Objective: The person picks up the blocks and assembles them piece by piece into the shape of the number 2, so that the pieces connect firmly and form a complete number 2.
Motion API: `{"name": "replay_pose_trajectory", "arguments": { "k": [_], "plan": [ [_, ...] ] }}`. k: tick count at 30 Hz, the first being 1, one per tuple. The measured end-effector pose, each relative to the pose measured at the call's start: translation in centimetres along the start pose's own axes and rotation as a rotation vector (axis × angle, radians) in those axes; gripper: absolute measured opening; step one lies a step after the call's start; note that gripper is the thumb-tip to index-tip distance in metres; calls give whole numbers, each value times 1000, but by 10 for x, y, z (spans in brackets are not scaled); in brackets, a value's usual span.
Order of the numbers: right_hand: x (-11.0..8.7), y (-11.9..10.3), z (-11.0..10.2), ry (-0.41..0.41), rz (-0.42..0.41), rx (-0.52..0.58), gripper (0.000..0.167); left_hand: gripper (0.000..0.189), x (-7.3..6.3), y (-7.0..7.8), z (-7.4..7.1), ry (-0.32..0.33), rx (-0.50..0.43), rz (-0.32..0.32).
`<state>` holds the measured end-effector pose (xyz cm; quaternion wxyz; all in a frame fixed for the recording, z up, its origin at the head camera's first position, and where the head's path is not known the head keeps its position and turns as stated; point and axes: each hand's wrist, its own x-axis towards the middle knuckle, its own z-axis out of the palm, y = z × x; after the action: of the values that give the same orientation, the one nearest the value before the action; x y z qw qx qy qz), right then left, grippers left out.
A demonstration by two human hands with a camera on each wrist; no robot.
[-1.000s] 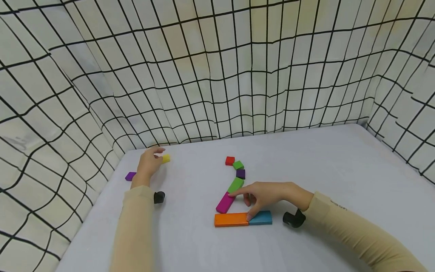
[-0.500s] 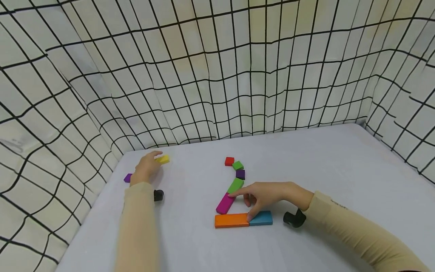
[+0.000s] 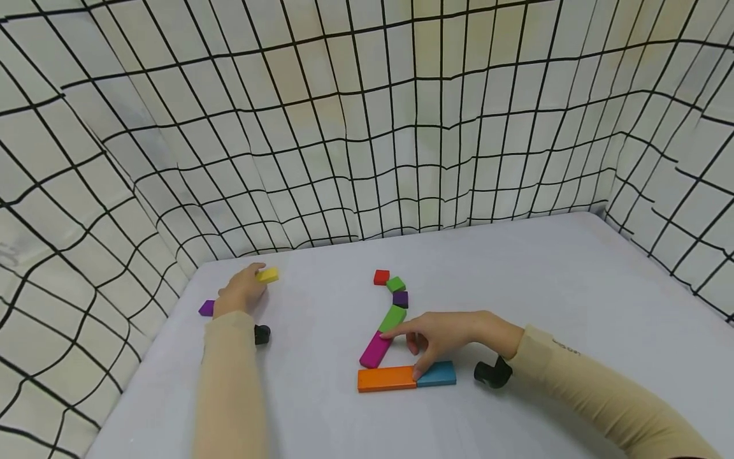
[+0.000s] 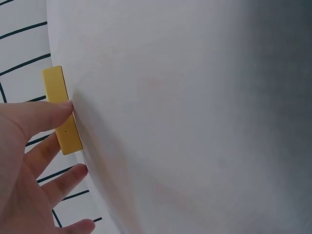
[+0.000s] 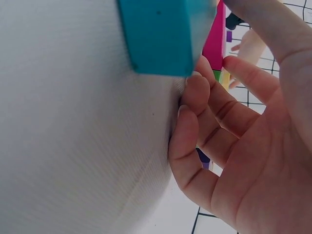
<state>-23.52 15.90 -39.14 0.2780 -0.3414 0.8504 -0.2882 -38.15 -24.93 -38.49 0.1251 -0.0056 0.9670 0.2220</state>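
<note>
At the table's far left, my left hand (image 3: 241, 290) pinches a yellow block (image 3: 267, 275); the left wrist view shows the thumb (image 4: 61, 113) across the block's face and fingers behind it. My right hand (image 3: 447, 333) rests over a line of coloured blocks. Its index fingertip touches the magenta block (image 3: 375, 350), and its thumb lies where the orange block (image 3: 385, 379) meets the blue block (image 3: 438, 374). The remaining right fingers bend against the table. Beyond the magenta block run a long green block (image 3: 393, 317), a dark purple block (image 3: 400, 299), a small green block (image 3: 395, 284) and a red block (image 3: 381, 277).
A purple block (image 3: 206, 308) lies partly hidden beside the left wrist. Black grid netting (image 3: 367, 140) over a pale backing rises behind and along both sides of the white table (image 3: 516, 274). A black wrist camera (image 3: 493, 373) sits beneath the right wrist.
My left hand has closed on the yellow block and drawn it slightly left. The right hand keeps its place on the blocks. The whole head view has shifted a little.
</note>
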Motion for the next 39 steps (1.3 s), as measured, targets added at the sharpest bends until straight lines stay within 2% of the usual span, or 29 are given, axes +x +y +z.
{"name": "replay_pose_trajectory", "arguments": {
  "k": [5, 12, 20, 31, 39],
  "plan": [
    [1, -1, -1, -5, 5, -8, 74, 61, 0, -3, 0, 27, 8, 23],
    [2, -3, -1, -8, 7, -12, 75, 55, -5, -1, -3, 45, -30, -10],
    [3, -5, -1, -10, 11, -16, 75, 52, -8, -2, -4, 78, -38, 9],
    [3, -5, 0, -9, 16, -18, 75, 52, -6, -1, -9, 100, -51, 119],
    [3, -1, 0, -17, 3, -18, 75, 50, -10, 4, -15, 115, -65, 204]
  ]
}}
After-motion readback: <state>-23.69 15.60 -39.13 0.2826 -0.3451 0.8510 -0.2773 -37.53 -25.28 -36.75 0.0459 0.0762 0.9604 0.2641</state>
